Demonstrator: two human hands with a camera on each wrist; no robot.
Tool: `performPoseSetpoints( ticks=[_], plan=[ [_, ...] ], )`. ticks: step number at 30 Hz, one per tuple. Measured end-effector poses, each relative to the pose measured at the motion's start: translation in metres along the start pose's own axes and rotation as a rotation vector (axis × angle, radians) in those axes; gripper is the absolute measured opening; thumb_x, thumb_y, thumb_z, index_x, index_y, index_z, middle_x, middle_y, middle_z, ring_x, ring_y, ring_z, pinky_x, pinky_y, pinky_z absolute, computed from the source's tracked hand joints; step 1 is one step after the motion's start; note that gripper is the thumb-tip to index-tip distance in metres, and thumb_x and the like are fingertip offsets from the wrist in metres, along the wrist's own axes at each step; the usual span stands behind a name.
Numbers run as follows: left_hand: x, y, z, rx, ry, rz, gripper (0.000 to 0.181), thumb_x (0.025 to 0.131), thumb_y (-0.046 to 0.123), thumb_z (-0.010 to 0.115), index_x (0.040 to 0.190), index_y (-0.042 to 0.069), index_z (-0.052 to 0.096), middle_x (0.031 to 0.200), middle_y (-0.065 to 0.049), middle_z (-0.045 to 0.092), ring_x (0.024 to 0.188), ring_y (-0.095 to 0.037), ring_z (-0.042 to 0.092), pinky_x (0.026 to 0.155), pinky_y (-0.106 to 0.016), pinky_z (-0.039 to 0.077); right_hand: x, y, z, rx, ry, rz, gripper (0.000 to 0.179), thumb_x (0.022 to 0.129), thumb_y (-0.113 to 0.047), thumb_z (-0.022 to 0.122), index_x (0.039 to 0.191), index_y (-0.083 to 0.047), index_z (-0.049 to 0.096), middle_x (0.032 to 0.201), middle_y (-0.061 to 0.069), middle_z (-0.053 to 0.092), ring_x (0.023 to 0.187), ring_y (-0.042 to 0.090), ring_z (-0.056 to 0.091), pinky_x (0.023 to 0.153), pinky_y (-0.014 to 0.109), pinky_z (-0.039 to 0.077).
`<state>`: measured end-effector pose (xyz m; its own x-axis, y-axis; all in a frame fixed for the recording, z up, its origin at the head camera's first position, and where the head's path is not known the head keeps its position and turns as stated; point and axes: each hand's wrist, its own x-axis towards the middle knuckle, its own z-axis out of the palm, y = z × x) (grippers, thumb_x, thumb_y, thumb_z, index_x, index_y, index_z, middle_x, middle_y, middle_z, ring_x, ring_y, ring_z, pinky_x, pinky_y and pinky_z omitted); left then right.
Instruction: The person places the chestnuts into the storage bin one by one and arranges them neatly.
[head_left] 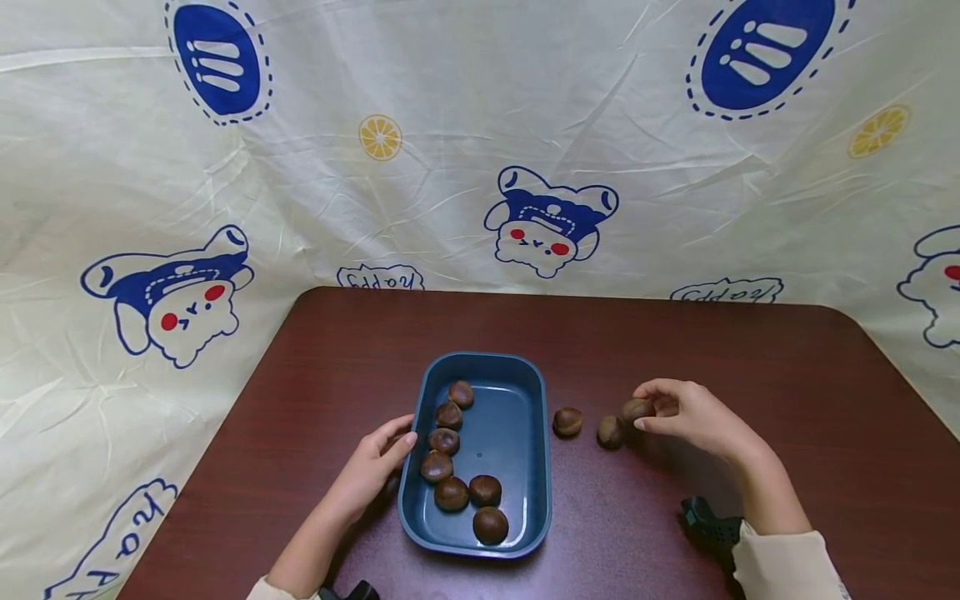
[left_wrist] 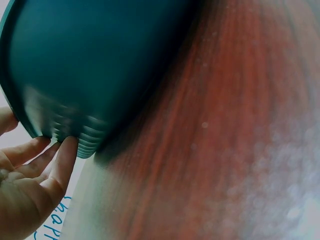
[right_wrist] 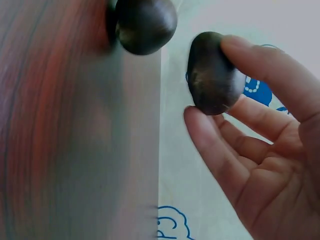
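A blue rectangular tray [head_left: 510,433] stands on the table with several brown chestnuts [head_left: 444,441] in it, mostly along its left side and near end. Against the tray's left side rests my left hand [head_left: 372,465]; in the left wrist view its fingers [left_wrist: 65,160] touch the outer wall. My right hand [head_left: 693,417] is to the right of the tray. It pinches a chestnut [right_wrist: 212,75] between thumb and fingertips. Beside this one lies another chestnut [head_left: 611,432], and a third chestnut [head_left: 567,422] lies close to the tray's right wall.
The dark brown table [head_left: 360,333] has rounded far corners. Beyond it hangs a pale printed sheet [head_left: 435,208] with blue cartoon figures. A black device [head_left: 708,527] is at my right wrist, near the sleeve [head_left: 783,562].
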<state>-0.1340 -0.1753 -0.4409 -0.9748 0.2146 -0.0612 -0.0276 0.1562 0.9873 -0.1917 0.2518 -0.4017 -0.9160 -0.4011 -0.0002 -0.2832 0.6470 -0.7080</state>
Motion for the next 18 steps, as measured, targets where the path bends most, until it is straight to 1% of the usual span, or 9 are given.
performPoseSetpoints(
  ticks=[4, 11, 14, 18],
  plan=[
    [0.000, 0.000, 0.000, 0.008, 0.007, -0.005, 0.047, 0.092, 0.024, 0.051, 0.130, -0.003, 0.042, 0.116, -0.022, 0.054, 0.101, -0.029, 0.056, 0.086, -0.038, 0.043, 0.002, -0.008, 0.002, 0.012, 0.047, -0.031, 0.036, 0.079, -0.023, 0.070, 0.106, -0.004, 0.057, 0.094, 0.004, 0.060, 0.086, 0.019, 0.058, 0.072, 0.030, 0.047],
    [0.001, 0.000, -0.001, -0.008, -0.001, 0.000, 0.047, 0.092, 0.024, 0.051, 0.130, -0.003, 0.041, 0.117, -0.023, 0.054, 0.100, -0.030, 0.056, 0.085, -0.039, 0.044, 0.008, -0.023, 0.008, 0.015, 0.103, -0.086, 0.036, 0.080, -0.021, 0.069, 0.110, -0.004, 0.057, 0.102, 0.007, 0.058, 0.091, 0.022, 0.056, 0.079, 0.039, 0.046],
    [0.001, 0.000, -0.001, -0.007, -0.001, 0.001, 0.047, 0.093, 0.023, 0.051, 0.130, -0.003, 0.041, 0.116, -0.023, 0.054, 0.100, -0.030, 0.056, 0.085, -0.038, 0.044, 0.012, -0.029, 0.013, 0.028, 0.116, -0.105, 0.037, 0.080, -0.018, 0.069, 0.111, -0.003, 0.056, 0.104, 0.008, 0.057, 0.092, 0.022, 0.056, 0.080, 0.041, 0.046],
    [0.001, -0.001, -0.001, -0.002, -0.001, 0.001, 0.047, 0.093, 0.023, 0.051, 0.130, -0.003, 0.041, 0.116, -0.022, 0.055, 0.100, -0.030, 0.056, 0.085, -0.038, 0.044, 0.019, -0.041, 0.021, 0.051, 0.121, -0.144, 0.038, 0.079, -0.016, 0.070, 0.111, -0.003, 0.057, 0.103, 0.006, 0.056, 0.091, 0.020, 0.054, 0.081, 0.041, 0.046]
  ],
)
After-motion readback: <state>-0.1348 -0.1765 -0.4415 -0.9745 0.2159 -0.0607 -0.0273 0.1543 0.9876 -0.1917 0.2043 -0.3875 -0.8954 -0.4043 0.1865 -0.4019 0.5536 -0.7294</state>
